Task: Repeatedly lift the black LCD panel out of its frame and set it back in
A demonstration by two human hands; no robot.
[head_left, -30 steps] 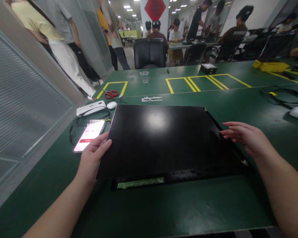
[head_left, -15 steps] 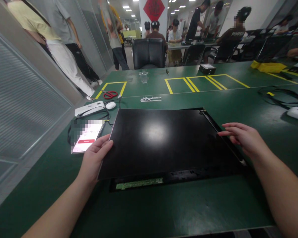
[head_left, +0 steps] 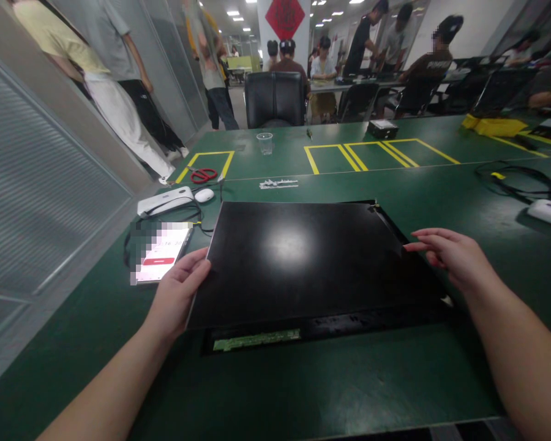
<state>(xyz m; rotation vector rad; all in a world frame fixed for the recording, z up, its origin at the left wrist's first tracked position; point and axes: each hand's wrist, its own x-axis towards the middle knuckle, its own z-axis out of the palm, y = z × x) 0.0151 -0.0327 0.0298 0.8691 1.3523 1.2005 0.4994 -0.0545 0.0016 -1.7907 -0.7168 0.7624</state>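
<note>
A flat black panel (head_left: 303,269) with a bright reflection lies tilted over a black frame (head_left: 340,321), its left side raised. Along the frame's near edge shows a green circuit strip (head_left: 257,340). My left hand (head_left: 181,288) grips the panel's left edge, thumb on top and fingers partly hidden beneath. At the panel's right edge is my right hand (head_left: 454,254), its fingers apart and the index fingertip at the edge, holding nothing.
Left of the panel lie a lit phone (head_left: 160,257), a white mouse (head_left: 204,195), a white power strip (head_left: 165,201) with cables and red scissors (head_left: 204,176). Beyond are a clear cup (head_left: 265,144) and a black chair (head_left: 275,99). People stand and sit farther back.
The panel has shifted slightly to the right with my left hand, and its right edge now covers more of the frame's right side. My right hand has barely moved.
</note>
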